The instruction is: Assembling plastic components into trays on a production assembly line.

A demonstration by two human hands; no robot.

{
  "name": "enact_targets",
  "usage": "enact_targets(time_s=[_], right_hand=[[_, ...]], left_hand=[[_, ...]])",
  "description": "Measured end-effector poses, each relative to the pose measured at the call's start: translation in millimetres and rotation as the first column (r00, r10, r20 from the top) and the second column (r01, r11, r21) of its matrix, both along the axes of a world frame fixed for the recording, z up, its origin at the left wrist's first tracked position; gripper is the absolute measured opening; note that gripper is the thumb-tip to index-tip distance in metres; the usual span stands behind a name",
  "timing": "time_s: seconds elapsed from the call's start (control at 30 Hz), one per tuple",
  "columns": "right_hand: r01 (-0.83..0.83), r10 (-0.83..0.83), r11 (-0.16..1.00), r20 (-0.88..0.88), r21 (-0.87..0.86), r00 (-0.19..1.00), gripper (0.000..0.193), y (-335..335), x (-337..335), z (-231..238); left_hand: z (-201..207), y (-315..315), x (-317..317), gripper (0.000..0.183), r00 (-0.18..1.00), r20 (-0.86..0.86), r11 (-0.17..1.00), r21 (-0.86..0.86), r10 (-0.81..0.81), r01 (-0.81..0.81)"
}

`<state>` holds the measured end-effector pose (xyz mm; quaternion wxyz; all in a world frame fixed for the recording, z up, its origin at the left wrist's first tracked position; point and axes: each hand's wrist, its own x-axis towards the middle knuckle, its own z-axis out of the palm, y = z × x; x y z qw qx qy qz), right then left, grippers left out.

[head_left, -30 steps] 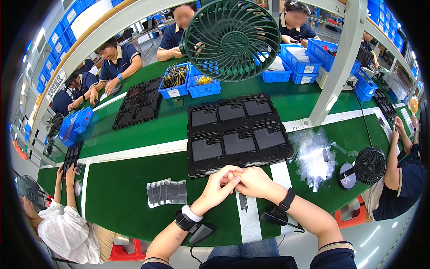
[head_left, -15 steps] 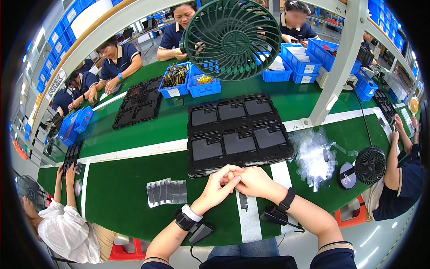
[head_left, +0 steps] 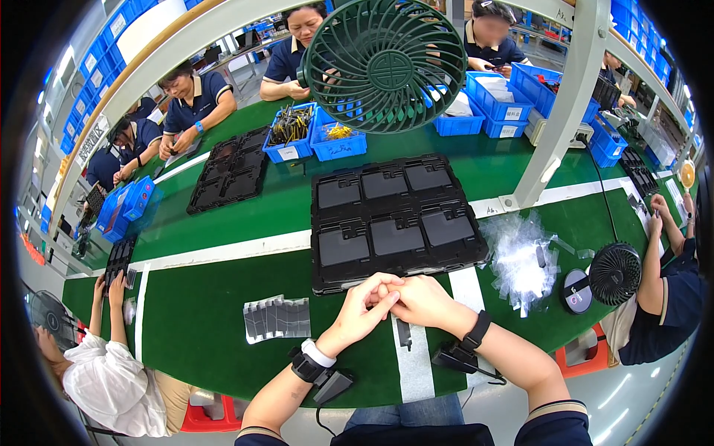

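Observation:
My left hand (head_left: 361, 311) and my right hand (head_left: 430, 301) are clasped together at the front edge of a black plastic tray (head_left: 331, 282). The left fingers fold over the right hand, and the left thumb lies across it. Some of the right fingers are hidden in the clasp, and nothing else shows between the hands. Several flat dark grey pieces (head_left: 398, 236) sit in the tray's compartments. Just below my hands, a small black strip (head_left: 404, 334) lies on white tape. To the left is an overlapping row of dark rectangles with clear film (head_left: 277, 320).
Clear film pieces (head_left: 524, 264) are heaped right of the tray, beside a round grey object (head_left: 577, 291) and a black fan (head_left: 615, 273). A green fan (head_left: 387, 67) hangs overhead by a white post (head_left: 561, 119). Blue bins (head_left: 338, 145) stand beyond. Co-workers sit around the table.
My clasped hands and the things before them stay put. At the far left, a co-worker's hands have come closer together over a small item. A co-worker's hands at the right shifted slightly.

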<state>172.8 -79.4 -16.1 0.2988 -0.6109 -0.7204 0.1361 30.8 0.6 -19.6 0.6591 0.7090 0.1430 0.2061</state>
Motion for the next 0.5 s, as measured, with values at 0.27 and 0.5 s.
enact_targets(time_s=[0.27, 0.5], right_hand=[[0.004, -0.004, 1.000, 0.004, 0.001, 1.000, 0.006, -0.1, -0.6, 1.4], [0.000, 0.000, 1.000, -0.007, -0.023, 1.000, 0.007, 0.1, -0.5, 1.4]], left_hand=[[3.0, -1.4, 0.6, 0.022, 1.000, -0.017, 1.000, -0.017, 0.003, -0.004], [3.4, -1.1, 0.3, 0.022, 1.000, -0.023, 1.000, -0.015, 0.006, -0.006]])
